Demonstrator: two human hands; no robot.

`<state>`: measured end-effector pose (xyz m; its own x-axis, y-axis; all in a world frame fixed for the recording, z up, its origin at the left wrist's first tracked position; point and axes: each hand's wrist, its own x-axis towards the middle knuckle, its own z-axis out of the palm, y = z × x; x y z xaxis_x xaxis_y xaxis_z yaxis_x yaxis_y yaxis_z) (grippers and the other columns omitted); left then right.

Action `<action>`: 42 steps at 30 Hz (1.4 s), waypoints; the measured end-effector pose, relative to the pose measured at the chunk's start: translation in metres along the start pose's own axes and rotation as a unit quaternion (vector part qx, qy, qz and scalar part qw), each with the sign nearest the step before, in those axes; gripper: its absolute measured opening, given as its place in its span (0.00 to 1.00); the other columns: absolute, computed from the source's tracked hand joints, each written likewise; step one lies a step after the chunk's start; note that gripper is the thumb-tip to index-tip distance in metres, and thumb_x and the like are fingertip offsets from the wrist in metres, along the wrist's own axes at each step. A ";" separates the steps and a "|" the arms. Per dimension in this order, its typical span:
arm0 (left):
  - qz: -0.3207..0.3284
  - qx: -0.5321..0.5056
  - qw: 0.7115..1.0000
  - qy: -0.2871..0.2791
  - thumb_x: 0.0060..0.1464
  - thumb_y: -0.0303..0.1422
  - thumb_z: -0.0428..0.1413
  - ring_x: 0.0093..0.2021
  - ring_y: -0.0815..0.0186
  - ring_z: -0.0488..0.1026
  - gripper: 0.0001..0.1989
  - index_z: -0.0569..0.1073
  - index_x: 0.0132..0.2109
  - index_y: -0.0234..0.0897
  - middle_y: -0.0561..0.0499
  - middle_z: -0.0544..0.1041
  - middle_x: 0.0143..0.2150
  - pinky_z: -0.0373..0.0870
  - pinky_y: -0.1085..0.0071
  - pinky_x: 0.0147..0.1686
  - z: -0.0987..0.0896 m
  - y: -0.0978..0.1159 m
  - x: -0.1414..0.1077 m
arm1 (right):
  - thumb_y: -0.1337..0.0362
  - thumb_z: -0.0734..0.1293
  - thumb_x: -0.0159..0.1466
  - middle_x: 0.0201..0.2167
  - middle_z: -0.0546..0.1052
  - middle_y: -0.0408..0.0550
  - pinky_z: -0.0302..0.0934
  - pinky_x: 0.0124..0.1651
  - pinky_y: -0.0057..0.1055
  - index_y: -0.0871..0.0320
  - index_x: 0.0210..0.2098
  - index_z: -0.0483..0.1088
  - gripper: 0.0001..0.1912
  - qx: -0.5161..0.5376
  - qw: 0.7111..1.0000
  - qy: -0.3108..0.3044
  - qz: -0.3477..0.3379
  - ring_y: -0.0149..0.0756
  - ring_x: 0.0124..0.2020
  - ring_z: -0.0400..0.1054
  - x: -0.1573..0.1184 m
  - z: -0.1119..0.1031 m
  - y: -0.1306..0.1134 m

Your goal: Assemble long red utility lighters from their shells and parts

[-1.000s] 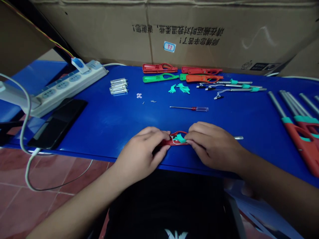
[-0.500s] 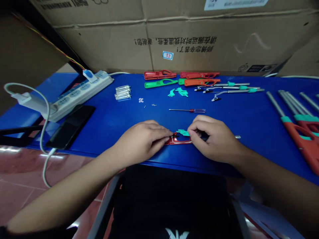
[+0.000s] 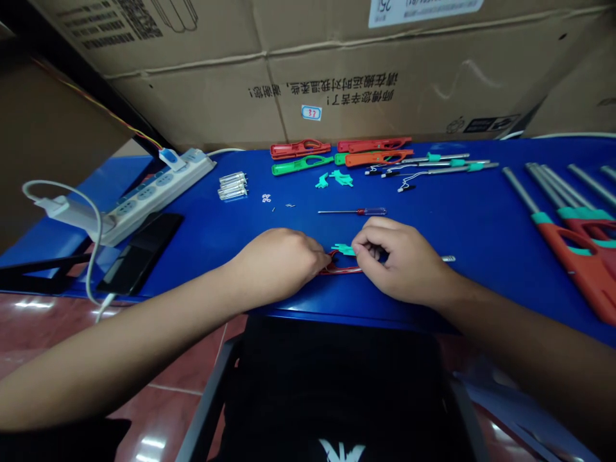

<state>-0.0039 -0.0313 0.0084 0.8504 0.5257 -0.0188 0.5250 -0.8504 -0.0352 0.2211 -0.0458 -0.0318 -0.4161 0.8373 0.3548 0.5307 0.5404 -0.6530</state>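
My left hand (image 3: 286, 263) is curled over the left end of a red lighter housing half (image 3: 337, 271) near the table's front edge. Its fingertips are mostly hidden behind the knuckles. A white wire runs along inside the housing. Between thumb and forefinger, my right hand (image 3: 402, 260) pinches a teal plastic trigger piece (image 3: 342, 249), held at the housing's upper edge. The end of a metal tube (image 3: 448, 258) pokes out to the right from behind the right hand. A red-handled screwdriver (image 3: 353, 212) lies just beyond both hands.
Housing halves (image 3: 301, 149), spare teal triggers (image 3: 341, 178), wired metal tubes (image 3: 462, 167) and clear fuel tanks (image 3: 232, 186) lie farther back. Lighters with orange handles (image 3: 572, 256) are at the right. A power strip (image 3: 154, 192) and phone (image 3: 142, 253) occupy the left. A cardboard box stands behind.
My left hand's fingers, earlier stretched over the housing, are now curled in with the knuckles up. The right hand keeps its pinch on the trigger. The whole view has shifted slightly.
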 end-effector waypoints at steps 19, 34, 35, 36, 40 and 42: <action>-0.114 -0.202 0.957 0.173 0.59 0.28 0.59 0.35 0.66 0.79 0.04 0.80 0.38 0.37 0.52 0.83 0.35 0.72 0.72 0.36 0.028 0.008 -0.009 | 0.70 0.64 0.63 0.31 0.72 0.45 0.59 0.34 0.29 0.59 0.32 0.74 0.06 -0.045 0.992 -0.093 -0.073 0.31 0.31 0.66 -0.001 -0.006 0.003; -0.091 -0.222 0.957 0.163 0.62 0.29 0.56 0.38 0.65 0.80 0.07 0.80 0.41 0.36 0.50 0.83 0.39 0.75 0.70 0.39 0.028 0.004 -0.010 | 0.69 0.63 0.67 0.32 0.76 0.46 0.62 0.39 0.32 0.57 0.34 0.75 0.09 -0.069 0.985 -0.115 -0.106 0.34 0.34 0.69 0.000 -0.010 0.009; -0.089 -0.221 0.957 0.166 0.62 0.29 0.56 0.38 0.65 0.79 0.07 0.80 0.41 0.36 0.50 0.83 0.39 0.75 0.70 0.39 0.028 0.004 -0.010 | 0.69 0.63 0.67 0.32 0.76 0.46 0.63 0.39 0.32 0.56 0.34 0.76 0.09 -0.069 0.985 -0.114 -0.107 0.34 0.34 0.69 0.000 -0.011 0.010; -0.086 -0.219 0.957 0.170 0.62 0.29 0.56 0.38 0.65 0.79 0.07 0.80 0.41 0.35 0.50 0.83 0.38 0.75 0.70 0.39 0.029 0.004 -0.010 | 0.68 0.64 0.67 0.33 0.77 0.46 0.63 0.39 0.32 0.56 0.35 0.76 0.09 -0.070 0.985 -0.115 -0.105 0.34 0.35 0.69 0.000 -0.011 0.010; -0.080 -0.216 0.956 0.183 0.62 0.29 0.57 0.39 0.64 0.79 0.07 0.80 0.41 0.35 0.49 0.83 0.39 0.75 0.69 0.40 0.034 0.004 -0.011 | 0.66 0.66 0.66 0.34 0.77 0.46 0.63 0.39 0.33 0.55 0.36 0.78 0.08 -0.094 0.983 -0.136 -0.083 0.35 0.36 0.70 0.000 -0.014 0.009; -0.079 -0.217 0.955 0.187 0.63 0.29 0.57 0.39 0.64 0.79 0.07 0.80 0.41 0.35 0.49 0.83 0.39 0.75 0.69 0.40 0.035 0.004 -0.011 | 0.66 0.65 0.66 0.33 0.77 0.46 0.63 0.39 0.33 0.55 0.36 0.78 0.08 -0.097 0.981 -0.140 -0.090 0.35 0.35 0.70 0.001 -0.014 0.007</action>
<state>-0.0121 -0.0401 -0.0268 0.6698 0.6735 0.3125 0.5439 -0.7316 0.4111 0.2347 -0.0395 -0.0268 -0.6880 0.6861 0.2366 0.5496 0.7055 -0.4475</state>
